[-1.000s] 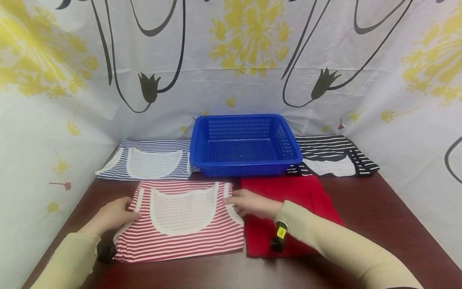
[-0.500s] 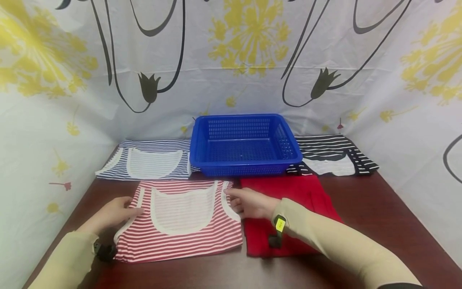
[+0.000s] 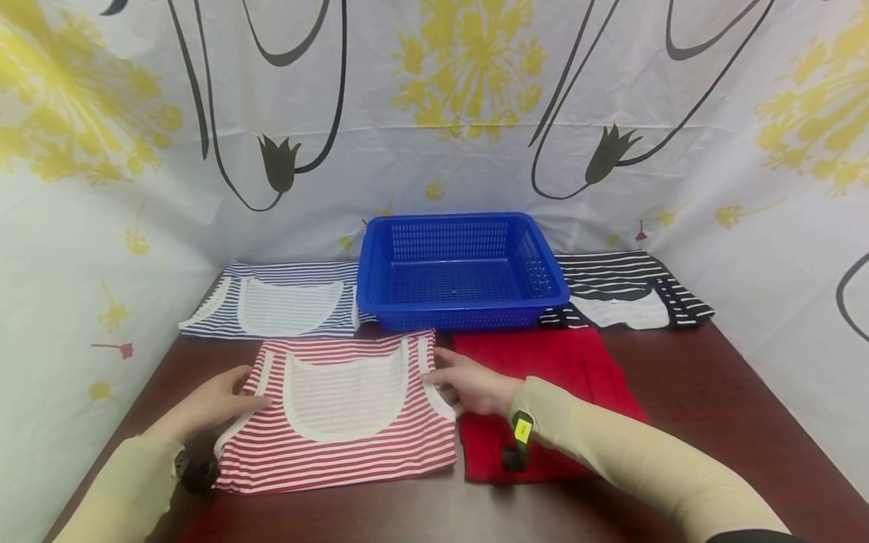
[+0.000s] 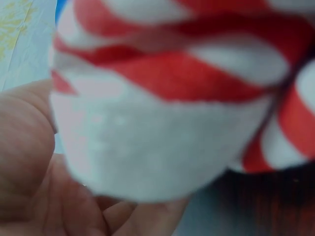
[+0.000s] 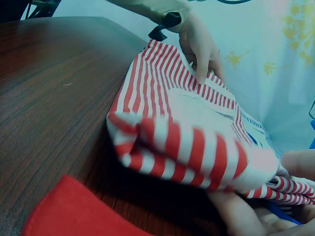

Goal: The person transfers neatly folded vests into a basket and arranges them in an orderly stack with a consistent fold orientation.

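A folded red-and-white striped tank top (image 3: 339, 452) with a wide white-trimmed neckline lies across the front left of the table. My left hand (image 3: 217, 403) grips its left edge, thumb on top and the other fingers underneath. At the opposite edge my right hand (image 3: 478, 385) holds the white armhole trim. In the right wrist view fingers (image 5: 241, 214) pass below the cloth, and that side of the tank top stands raised off the table. White trim and stripes fill most of the left wrist view, close and blurred, hiding some fingertips.
A blue plastic basket (image 3: 462, 305) stands at the back centre. Blue-striped (image 3: 217, 320) and black-striped (image 3: 611, 264) folded garments lie on either side of it. Folded red cloth (image 3: 543, 347) lies under my right forearm. A patterned white curtain (image 3: 434, 173) encloses the dark wooden table (image 3: 706, 422).
My right hand has shifted its fingers along the right edge, and the tank top's upper right corner has risen slightly. The left hand has barely moved.
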Demonstrator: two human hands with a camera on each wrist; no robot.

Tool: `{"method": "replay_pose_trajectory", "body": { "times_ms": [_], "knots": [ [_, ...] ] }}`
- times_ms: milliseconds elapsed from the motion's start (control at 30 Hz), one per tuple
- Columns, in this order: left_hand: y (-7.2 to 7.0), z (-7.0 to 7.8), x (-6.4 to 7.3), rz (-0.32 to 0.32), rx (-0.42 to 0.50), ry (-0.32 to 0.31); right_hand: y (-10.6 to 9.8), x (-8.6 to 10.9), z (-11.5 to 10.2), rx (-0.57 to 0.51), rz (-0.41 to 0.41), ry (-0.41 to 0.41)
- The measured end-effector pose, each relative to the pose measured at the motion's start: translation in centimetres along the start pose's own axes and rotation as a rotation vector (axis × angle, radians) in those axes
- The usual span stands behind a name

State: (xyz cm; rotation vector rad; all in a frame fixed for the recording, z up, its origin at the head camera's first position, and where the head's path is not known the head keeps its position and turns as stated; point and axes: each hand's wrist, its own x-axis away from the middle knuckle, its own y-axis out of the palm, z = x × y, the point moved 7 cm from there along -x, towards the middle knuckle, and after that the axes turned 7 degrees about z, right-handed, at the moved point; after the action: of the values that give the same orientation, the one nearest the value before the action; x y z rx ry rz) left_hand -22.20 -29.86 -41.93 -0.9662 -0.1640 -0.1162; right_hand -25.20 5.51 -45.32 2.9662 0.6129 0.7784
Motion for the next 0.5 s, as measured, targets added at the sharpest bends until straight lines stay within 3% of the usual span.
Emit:
{"method": "replay_pose_trajectory", "body": {
  "times_ms": [500],
  "knots": [
    [-0.42,-0.07,0.1,0.008,-0.003,-0.022,-0.34,0.23,-0.41,0.018,0.046,-0.046]
  ]
}}
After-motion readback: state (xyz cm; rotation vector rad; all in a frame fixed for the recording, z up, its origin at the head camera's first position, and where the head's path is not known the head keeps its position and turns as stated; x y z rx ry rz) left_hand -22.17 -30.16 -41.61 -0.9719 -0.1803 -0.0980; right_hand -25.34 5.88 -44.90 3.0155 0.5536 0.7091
